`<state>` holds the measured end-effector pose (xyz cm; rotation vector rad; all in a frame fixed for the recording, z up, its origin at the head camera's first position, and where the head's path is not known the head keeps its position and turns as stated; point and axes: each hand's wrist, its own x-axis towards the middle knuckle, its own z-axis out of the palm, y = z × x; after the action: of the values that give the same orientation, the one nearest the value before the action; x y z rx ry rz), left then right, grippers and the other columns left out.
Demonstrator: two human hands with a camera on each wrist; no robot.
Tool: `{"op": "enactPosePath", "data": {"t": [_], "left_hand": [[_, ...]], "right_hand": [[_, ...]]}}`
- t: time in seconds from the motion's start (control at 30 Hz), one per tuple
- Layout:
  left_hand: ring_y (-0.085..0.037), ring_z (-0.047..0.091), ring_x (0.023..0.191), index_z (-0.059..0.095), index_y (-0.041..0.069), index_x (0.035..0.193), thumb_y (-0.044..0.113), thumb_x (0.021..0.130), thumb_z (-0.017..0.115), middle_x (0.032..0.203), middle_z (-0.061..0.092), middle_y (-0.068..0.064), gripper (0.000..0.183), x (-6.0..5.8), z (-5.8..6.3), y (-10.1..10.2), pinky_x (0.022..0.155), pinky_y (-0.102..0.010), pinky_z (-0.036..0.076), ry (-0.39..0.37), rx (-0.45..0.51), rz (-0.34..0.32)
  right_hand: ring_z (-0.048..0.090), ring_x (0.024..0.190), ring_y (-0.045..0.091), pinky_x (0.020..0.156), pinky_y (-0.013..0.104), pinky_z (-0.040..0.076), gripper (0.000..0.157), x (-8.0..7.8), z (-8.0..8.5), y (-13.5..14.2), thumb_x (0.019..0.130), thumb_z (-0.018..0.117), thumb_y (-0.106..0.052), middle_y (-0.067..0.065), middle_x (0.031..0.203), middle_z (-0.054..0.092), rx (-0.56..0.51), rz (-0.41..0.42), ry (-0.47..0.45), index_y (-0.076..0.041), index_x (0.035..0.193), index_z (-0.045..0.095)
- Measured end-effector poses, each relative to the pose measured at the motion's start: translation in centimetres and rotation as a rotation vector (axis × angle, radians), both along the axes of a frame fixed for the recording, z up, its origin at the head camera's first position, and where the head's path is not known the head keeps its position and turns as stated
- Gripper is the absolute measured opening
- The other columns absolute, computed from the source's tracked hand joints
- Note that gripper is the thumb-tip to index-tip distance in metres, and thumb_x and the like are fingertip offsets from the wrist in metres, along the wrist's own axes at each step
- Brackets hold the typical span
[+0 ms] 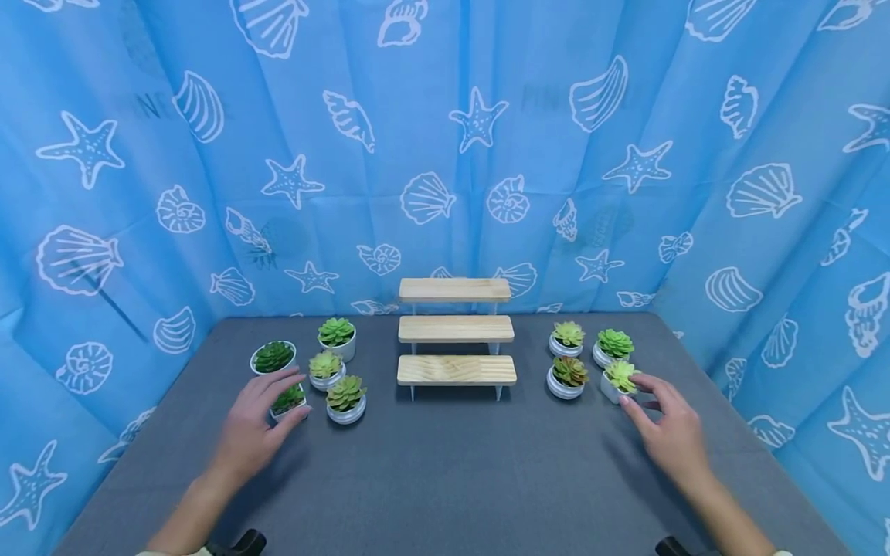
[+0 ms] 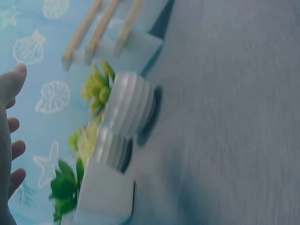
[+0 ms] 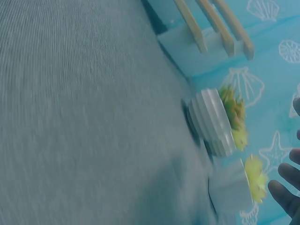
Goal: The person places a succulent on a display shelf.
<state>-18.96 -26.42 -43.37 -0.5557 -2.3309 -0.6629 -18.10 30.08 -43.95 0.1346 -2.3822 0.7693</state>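
My left hand [image 1: 252, 423] hovers over a dark green succulent [image 1: 288, 398] in a white square pot, its thumb and fingers spread apart. Part of that plant is hidden by the hand. In the left wrist view the fingers [image 2: 18, 149] stay clear of the white pot [image 2: 105, 192]. On the other side, my right hand [image 1: 670, 428] is beside a yellow-green succulent [image 1: 620, 376] in a white square pot [image 1: 609, 390]. A gap shows between the fingers [image 3: 283, 194] and this plant in the right wrist view. Neither hand holds anything.
A three-tier wooden stand [image 1: 455, 371] with white supports is at the middle back. Several potted succulents flank it, including a reddish one [image 1: 569, 371] at right and a green one [image 1: 337, 332] at left. A blue shell-print curtain [image 1: 431, 116] hangs behind the grey table [image 1: 459, 479].
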Motion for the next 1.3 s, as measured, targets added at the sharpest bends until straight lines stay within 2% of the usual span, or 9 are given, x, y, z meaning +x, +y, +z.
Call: {"op": "enactPosePath", "data": {"t": [0.17,0.27,0.33,0.37,0.47,0.6,0.9,1.1,1.3], "left_hand": [[-0.032,0.052,0.119,0.064,0.006,0.124,0.008,0.077,0.081,0.127,0.060,-0.014,0.051,-0.6,0.1,1.9,0.099,-0.042,0.040,0.026,0.079,-0.077],[-0.032,0.051,0.122,0.063,0.005,0.125,0.006,0.078,0.080,0.127,0.059,-0.016,0.050,-0.9,0.1,3.0,0.104,-0.028,0.035,0.014,0.148,-0.126],[-0.028,0.051,0.122,0.063,0.005,0.126,0.005,0.079,0.079,0.128,0.059,-0.014,0.050,-1.1,0.1,3.8,0.103,-0.021,0.034,0.000,0.201,-0.151],[-0.027,0.051,0.122,0.062,0.005,0.126,0.004,0.079,0.079,0.128,0.059,-0.014,0.050,-1.1,0.1,4.2,0.102,-0.020,0.035,-0.007,0.228,-0.167],[-0.022,0.052,0.121,0.061,0.005,0.128,0.000,0.080,0.077,0.130,0.058,-0.013,0.050,-1.1,0.2,5.5,0.097,-0.023,0.042,-0.035,0.305,-0.202],[-0.025,0.053,0.119,0.060,0.006,0.129,-0.003,0.083,0.074,0.131,0.057,-0.013,0.049,-1.2,0.3,7.4,0.093,-0.028,0.047,-0.054,0.379,-0.221],[-0.021,0.046,0.127,0.052,0.012,0.138,0.009,0.087,0.074,0.141,0.049,-0.009,0.055,-1.9,-0.5,10.9,0.097,-0.042,0.043,-0.107,0.440,-0.172],[-0.027,0.039,0.133,0.045,0.014,0.144,0.015,0.086,0.076,0.149,0.039,-0.012,0.066,-2.3,-1.1,12.6,0.102,-0.049,0.038,-0.147,0.437,-0.213],[-0.030,0.028,0.140,0.038,0.015,0.148,0.018,0.088,0.075,0.154,0.029,-0.012,0.070,-3.2,-1.9,14.2,0.109,-0.053,0.031,-0.249,0.491,-0.218]], "right_hand": [[0.063,0.096,0.037,0.078,0.041,0.052,0.040,0.1,0.0,-1.3,0.092,0.069,-0.014,0.019,0.118,0.060,-0.106,0.011,-0.077,0.000,0.127,0.057],[0.061,0.100,0.038,0.079,0.023,0.052,0.045,0.0,0.1,-2.3,0.094,0.066,-0.018,0.022,0.121,0.057,-0.200,0.028,-0.138,0.000,0.133,0.052],[0.059,0.104,0.031,0.079,0.014,0.048,0.048,-0.3,0.1,-3.0,0.094,0.067,-0.017,0.023,0.124,0.055,-0.254,0.043,-0.149,0.000,0.135,0.049],[0.058,0.107,0.031,0.080,0.014,0.047,0.050,-0.5,0.1,-3.3,0.094,0.067,-0.016,0.022,0.126,0.055,-0.272,0.046,-0.152,0.000,0.136,0.048],[0.052,0.116,0.033,0.090,0.033,0.049,0.054,-1.1,0.0,-4.1,0.093,0.067,-0.015,0.024,0.133,0.049,-0.337,0.073,-0.165,0.001,0.139,0.044],[0.042,0.127,0.044,0.098,0.056,0.041,0.060,-1.6,-0.1,-5.0,0.094,0.067,-0.016,0.026,0.141,0.041,-0.412,0.103,-0.221,0.002,0.143,0.036],[0.025,0.138,0.046,0.109,0.058,0.026,0.074,-2.6,-0.8,-6.4,0.094,0.065,-0.012,0.031,0.149,0.026,-0.492,0.148,-0.288,0.007,0.149,0.019],[0.026,0.138,0.044,0.110,0.055,0.026,0.077,-3.8,-1.8,-6.9,0.092,0.068,-0.012,0.031,0.149,0.027,-0.483,0.115,-0.296,0.006,0.149,0.019],[0.028,0.136,0.044,0.111,0.055,0.023,0.081,-4.3,-2.7,-7.2,0.089,0.071,-0.013,0.032,0.145,0.029,-0.438,0.067,-0.279,0.006,0.149,0.021]]}}
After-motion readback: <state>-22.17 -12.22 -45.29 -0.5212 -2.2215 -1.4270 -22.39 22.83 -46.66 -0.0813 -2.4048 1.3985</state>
